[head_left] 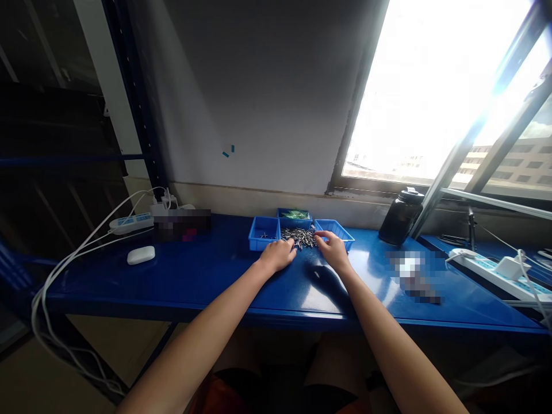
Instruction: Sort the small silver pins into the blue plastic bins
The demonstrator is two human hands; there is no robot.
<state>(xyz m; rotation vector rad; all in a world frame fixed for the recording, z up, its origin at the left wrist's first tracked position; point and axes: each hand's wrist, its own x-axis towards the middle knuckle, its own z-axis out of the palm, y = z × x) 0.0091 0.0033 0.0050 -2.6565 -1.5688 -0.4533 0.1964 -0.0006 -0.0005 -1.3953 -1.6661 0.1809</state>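
A heap of small, thin metal pieces (302, 237), dark and silvery like screws or pins, lies on the blue table among several blue plastic bins. My left hand (278, 256) rests at the heap's near left edge, its fingers curled together; anything inside them is hidden. On the other side, my right hand (333, 248) has thumb and fingertips drawn together at the heap's right edge. Whatever they pinch is too small to name. Beside my left hand, the left bin (254, 240) holds a few small pieces. The right bin (347, 233) stands partly behind my right hand.
At the back, another bin (282, 221) holds green-and-clear plastic packets. A black bottle (397, 218) stands to the right, near a power strip (487, 267). Leftward lie a white case (141, 255), another power strip (129, 223) and loose cables (58, 273). The table's front edge (302, 322) runs beneath my forearms.
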